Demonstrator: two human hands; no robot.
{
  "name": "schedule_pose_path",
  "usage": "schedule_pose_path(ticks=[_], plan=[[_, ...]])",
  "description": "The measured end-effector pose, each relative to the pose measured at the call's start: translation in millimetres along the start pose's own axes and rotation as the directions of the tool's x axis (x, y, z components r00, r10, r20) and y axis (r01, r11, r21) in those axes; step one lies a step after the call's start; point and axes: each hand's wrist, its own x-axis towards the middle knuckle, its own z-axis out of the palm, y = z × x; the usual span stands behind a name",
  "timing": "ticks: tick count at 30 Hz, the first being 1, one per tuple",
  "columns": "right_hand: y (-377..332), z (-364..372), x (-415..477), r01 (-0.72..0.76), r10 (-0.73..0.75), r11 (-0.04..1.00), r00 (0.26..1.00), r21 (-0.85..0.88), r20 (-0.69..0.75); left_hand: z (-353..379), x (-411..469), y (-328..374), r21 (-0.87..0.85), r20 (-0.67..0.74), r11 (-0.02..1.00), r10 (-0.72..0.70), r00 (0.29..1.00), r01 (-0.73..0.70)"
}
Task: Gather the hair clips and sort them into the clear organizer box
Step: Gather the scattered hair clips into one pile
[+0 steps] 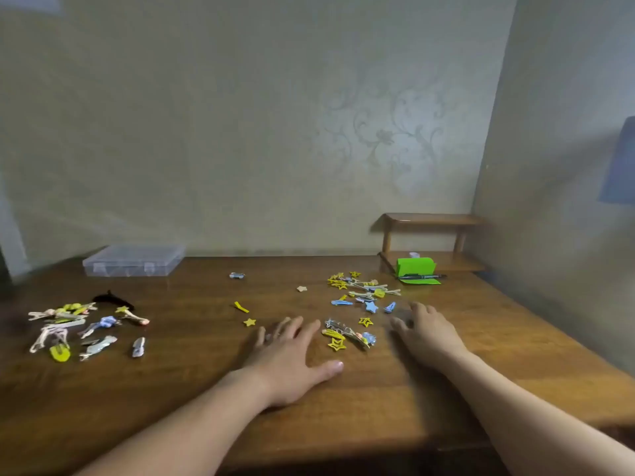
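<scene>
We are laying our left hand [292, 355] flat on the wooden table [206, 400], fingers spread wide and holding nothing. Our right hand [426, 333] is hovering palm-down beside it, blurred, fingers loosely apart and gripping nothing. Between them a small pile of hair clips [347, 334] is lying. A larger scatter of clips [360, 290] is sitting just beyond our right hand, and another group [79, 331] is lying well apart on the left. The clear organizer box [133, 261] is sitting at the back left against the wall, lid down; we cannot tell what its compartments are holding. At the back right a green paper holder [415, 267] is standing with a black pen [421, 277] lying across its front.
</scene>
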Motion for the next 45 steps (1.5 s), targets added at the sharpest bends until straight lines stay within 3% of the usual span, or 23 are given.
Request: schedule_pose_path(ticks=[6, 10, 12, 16, 19, 23, 29, 37, 38, 41, 45], plan=[[-10.1, 17.1, 62.3, 0.043, -0.044, 0.999, 0.999, 0.033, 0.01, 12.1, 61.9, 15.9, 0.003, -0.022, 0.993, 0.116, 0.993, -0.116], [-23.1, 29.7, 86.3, 0.228, -0.226, 0.973, 0.973, -0.034, 0.057, 15.2, 101.6, 18.3, -0.016, -0.043, 0.99, 0.138, 0.989, -0.139], [-25.2, 30.5, 85.7, 0.267, -0.268, 0.963, 0.962, 0.035, 0.053, 14.5, 117.8, 16.5, -0.034, -0.05, 0.99, 0.134, 0.99, -0.136], [-22.3, 26.6, 92.8, 0.179, -0.175, 0.927, 0.984, 0.331, -0.04, 11.5, 139.2, 15.3, -0.054, -0.083, 0.991, 0.118, 0.99, -0.123], [-29.4, 35.0, 123.9, 0.126, -0.106, 0.918, 0.992, 0.377, -0.075, 11.3, 149.1, 13.9, -0.099, -0.112, 0.992, 0.07, 0.991, -0.081], [-57.4, 47.3, 165.3, 0.146, -0.164, 0.942, 0.986, 0.303, 0.036, 11.9, 154.3, 7.7, -0.154, -0.169, 0.987, 0.018, 0.985, -0.045], [-80.1, 53.5, 180.2, 0.239, -0.295, 0.944, 0.921, 0.228, 0.255, 8.6, 158.7, -3.1, -0.172, -0.132, 0.985, -0.022, 0.991, -0.001], [-93.0, 50.4, 140.5, 0.305, -0.488, 0.827, 0.808, 0.473, 0.331, 9.9, 162.3, -7.9, -0.195, -0.138, 0.981, -0.028, 0.99, 0.001], [-90.0, 45.9, 135.9, 0.295, -0.501, 0.797, 0.811, 0.526, 0.304, 8.8, 161.5, -8.6, -0.214, -0.145, 0.977, -0.025, 0.989, -0.007], [-65.4, 33.2, 120.4, 0.053, -0.392, 0.643, 0.88, 0.764, 0.269, 5.3, 162.6, -12.0, -0.257, -0.218, 0.966, -0.034, 0.975, -0.023], [-31.4, 15.1, 87.9, 0.163, -0.252, 0.806, 0.964, 0.569, 0.081, 4.3, 164.8, -13.0, -0.24, -0.184, 0.971, -0.057, 0.981, 0.011]])
